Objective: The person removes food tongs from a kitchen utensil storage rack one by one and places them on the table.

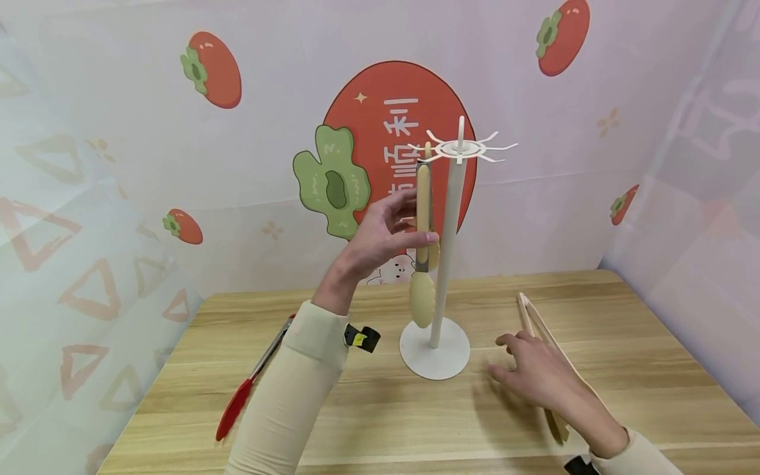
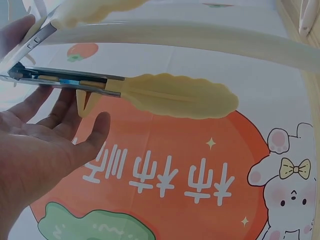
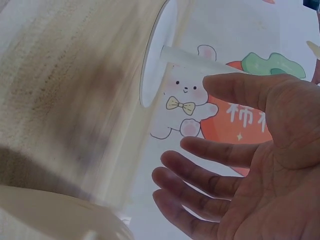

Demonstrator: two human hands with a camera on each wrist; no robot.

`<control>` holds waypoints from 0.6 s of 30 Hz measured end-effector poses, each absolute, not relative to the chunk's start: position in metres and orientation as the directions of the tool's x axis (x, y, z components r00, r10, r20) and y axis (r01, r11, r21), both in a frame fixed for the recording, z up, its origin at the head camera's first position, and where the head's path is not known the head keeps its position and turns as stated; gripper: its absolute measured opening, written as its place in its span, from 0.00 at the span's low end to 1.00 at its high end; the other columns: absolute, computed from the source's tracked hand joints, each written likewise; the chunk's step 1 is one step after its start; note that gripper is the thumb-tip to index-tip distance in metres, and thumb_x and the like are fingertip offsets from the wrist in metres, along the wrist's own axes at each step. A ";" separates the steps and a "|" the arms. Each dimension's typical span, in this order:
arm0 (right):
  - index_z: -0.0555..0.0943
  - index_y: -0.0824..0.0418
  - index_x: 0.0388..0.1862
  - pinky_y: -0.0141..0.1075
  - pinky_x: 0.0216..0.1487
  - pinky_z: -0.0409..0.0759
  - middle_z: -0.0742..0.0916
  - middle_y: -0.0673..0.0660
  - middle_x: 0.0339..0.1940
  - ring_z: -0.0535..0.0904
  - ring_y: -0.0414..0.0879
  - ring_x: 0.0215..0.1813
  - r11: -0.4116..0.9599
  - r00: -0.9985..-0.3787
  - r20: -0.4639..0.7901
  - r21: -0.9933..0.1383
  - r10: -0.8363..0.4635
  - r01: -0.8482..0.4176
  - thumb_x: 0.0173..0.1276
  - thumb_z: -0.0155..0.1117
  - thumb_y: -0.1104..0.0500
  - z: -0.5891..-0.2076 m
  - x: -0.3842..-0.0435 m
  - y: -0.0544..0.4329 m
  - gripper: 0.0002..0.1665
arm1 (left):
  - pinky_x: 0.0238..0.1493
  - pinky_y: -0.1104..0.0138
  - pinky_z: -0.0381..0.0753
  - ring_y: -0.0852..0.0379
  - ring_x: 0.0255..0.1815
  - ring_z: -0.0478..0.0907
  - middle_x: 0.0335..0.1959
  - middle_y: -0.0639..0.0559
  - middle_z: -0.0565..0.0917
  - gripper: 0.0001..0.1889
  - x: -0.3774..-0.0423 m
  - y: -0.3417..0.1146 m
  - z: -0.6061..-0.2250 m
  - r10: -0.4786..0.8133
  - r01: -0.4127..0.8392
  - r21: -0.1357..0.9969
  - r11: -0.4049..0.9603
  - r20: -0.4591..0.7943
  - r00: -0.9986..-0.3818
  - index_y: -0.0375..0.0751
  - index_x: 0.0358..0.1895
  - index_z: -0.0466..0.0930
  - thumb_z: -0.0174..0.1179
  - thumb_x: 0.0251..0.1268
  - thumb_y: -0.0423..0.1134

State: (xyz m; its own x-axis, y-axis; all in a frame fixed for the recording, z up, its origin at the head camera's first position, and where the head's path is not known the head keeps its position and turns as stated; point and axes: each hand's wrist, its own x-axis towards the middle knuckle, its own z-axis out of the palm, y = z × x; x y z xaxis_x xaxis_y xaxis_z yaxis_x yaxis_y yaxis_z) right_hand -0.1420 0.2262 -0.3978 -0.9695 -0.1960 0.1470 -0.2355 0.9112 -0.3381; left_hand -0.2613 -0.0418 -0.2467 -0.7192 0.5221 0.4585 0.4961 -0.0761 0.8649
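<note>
My left hand (image 1: 386, 227) holds a pair of cream-coloured kitchen tongs (image 1: 422, 297) upright, thumb in front and fingers behind. The tongs' scalloped heads (image 2: 182, 95) point down, and their upper end is at the arms of the white rack (image 1: 449, 244). Whether they hang from a hook cannot be told. Low over the table at right, my right hand (image 1: 537, 373) has its fingers (image 3: 200, 175) apart and nothing between them. Under and beside it lie long beige tongs (image 1: 552, 336), partly hidden by the hand.
Red-ended tongs (image 1: 237, 406) with metal arms lie at the left, partly behind my left sleeve (image 1: 291, 396). The rack's round white base (image 1: 436, 369) stands mid-table on the wooden table (image 1: 380, 429). A printed cloth (image 1: 267, 132) hangs behind.
</note>
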 end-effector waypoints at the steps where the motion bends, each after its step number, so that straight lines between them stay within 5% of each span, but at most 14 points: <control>1: 0.83 0.63 0.54 0.53 0.42 0.79 0.86 0.58 0.42 0.84 0.57 0.43 0.911 -0.969 0.148 -0.337 -0.196 -0.235 0.60 0.75 0.45 -0.398 -0.142 0.226 0.29 | 0.65 0.47 0.70 0.43 0.57 0.77 0.58 0.39 0.78 0.37 -0.261 -0.042 -0.247 0.520 0.496 0.865 -0.074 0.458 -0.721 0.34 0.72 0.68 0.68 0.56 0.34; 18: 0.84 0.60 0.49 0.52 0.40 0.79 0.86 0.56 0.40 0.84 0.53 0.39 0.909 -0.967 0.170 -0.342 -0.191 -0.239 0.61 0.74 0.46 -0.393 -0.138 0.221 0.24 | 0.59 0.49 0.74 0.44 0.55 0.76 0.56 0.40 0.77 0.35 -0.259 -0.045 -0.244 0.491 0.512 0.855 -0.079 0.481 -0.726 0.33 0.70 0.69 0.68 0.56 0.32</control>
